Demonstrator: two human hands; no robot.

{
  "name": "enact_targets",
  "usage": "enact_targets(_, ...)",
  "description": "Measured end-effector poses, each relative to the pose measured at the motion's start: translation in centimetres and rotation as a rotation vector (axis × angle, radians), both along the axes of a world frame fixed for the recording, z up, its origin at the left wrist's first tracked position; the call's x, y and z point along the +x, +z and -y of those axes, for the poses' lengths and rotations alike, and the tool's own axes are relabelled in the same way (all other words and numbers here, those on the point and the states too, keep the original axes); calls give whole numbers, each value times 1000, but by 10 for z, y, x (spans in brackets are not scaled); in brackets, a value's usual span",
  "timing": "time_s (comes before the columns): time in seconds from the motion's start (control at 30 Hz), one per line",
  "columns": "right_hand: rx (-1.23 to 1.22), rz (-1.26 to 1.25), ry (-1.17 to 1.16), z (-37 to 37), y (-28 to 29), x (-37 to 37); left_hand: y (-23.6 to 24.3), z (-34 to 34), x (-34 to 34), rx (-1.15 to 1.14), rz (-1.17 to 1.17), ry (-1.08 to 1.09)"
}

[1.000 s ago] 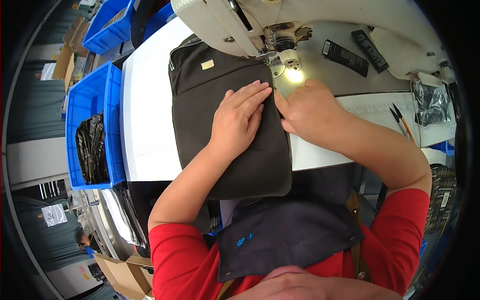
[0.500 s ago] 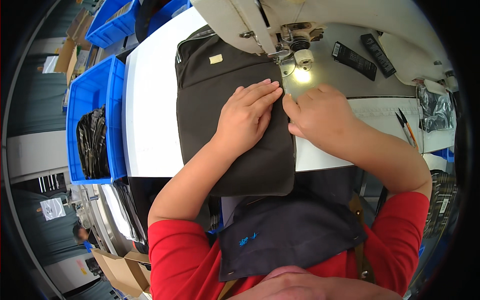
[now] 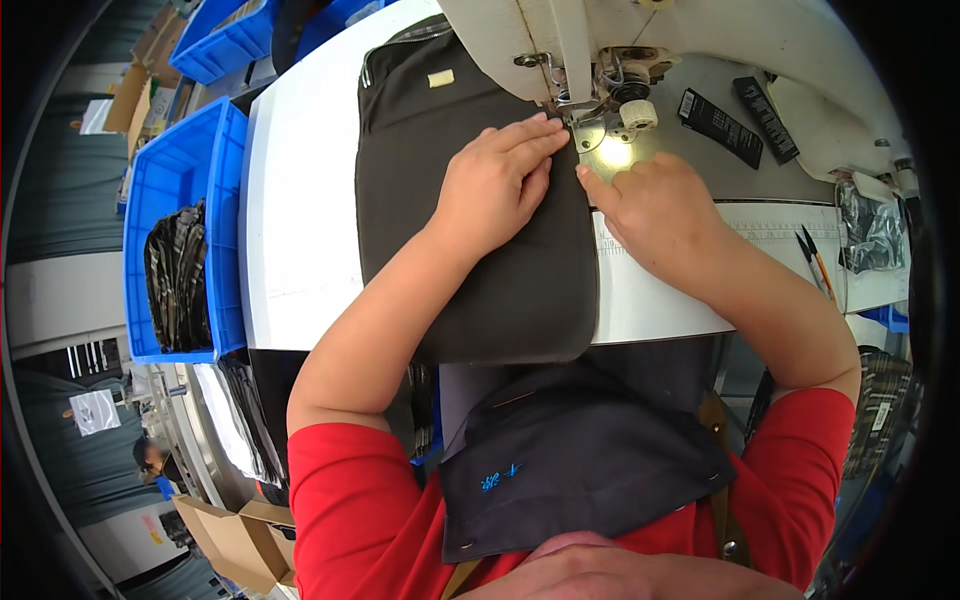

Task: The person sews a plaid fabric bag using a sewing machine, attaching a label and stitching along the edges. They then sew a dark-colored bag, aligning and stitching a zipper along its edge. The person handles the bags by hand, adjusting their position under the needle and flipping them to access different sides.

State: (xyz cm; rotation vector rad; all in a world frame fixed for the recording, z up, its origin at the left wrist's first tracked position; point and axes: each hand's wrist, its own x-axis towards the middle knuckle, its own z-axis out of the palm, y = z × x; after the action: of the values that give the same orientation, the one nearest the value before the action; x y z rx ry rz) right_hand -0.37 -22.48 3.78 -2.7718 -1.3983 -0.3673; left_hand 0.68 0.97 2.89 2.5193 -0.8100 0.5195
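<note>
A dark brown fabric panel (image 3: 480,290) with a zipper at its far corner and a small pale tape patch (image 3: 441,78) lies across the white table. Its right edge runs under the presser foot of a sewing machine (image 3: 590,128). My left hand (image 3: 500,180) rests flat on the panel, fingers stretched, their tips just short of the foot. On the right side my right hand (image 3: 650,215) is curled, with one fingertip against the panel's edge. The underside of that hand is hidden, so what it grips, if anything, does not show.
Two black printed packets (image 3: 722,128) lie on the machine bed at the right. Pens (image 3: 815,262) and a clear plastic bag (image 3: 872,225) are farther right. At the left stands a blue bin (image 3: 225,240) holding folded plaid fabric (image 3: 178,280). An open cardboard box (image 3: 235,540) sits lower left.
The fabric panel has slid away from me along the presser foot, and my left hand has moved forward with it. My right fingertip has also shifted forward along the edge.
</note>
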Motion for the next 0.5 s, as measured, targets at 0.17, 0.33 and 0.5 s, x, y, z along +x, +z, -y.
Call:
enact_targets(0.17, 51, 38, -14, 0, -7, 6, -1, -1, 9, -17, -32, 28)
enact_targets(0.33, 132, -28, 8, 5, -5, 11, 1, 1, 16, -61, -87, 42)
enact_targets(0.5, 127, -114, -4, 2, -5, 12, -8, -14, 58, 55, 28, 306)
